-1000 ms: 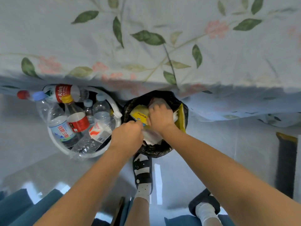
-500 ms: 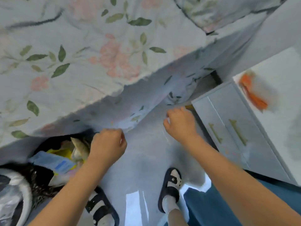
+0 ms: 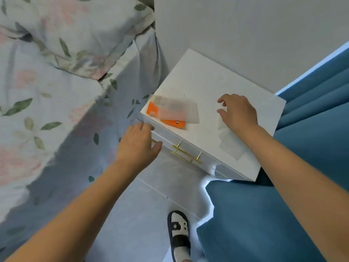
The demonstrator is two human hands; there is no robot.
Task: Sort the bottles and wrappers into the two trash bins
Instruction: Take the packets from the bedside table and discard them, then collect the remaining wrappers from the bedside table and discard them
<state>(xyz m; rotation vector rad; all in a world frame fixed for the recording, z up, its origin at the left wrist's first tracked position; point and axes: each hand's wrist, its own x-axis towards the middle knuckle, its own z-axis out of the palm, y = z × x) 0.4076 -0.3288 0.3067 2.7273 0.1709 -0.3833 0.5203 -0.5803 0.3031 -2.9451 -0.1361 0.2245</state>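
Right hand (image 3: 238, 112) hovers over nightstand (image 3: 204, 82) beside orange wrapper (image 3: 171, 113).

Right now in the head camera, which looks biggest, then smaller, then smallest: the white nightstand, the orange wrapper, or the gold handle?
1. white nightstand
2. orange wrapper
3. gold handle

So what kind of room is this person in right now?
Most likely a bedroom: a bed with floral sheets and a pillow, a white nightstand with brass handles beside it, and blue curtains along the wall.
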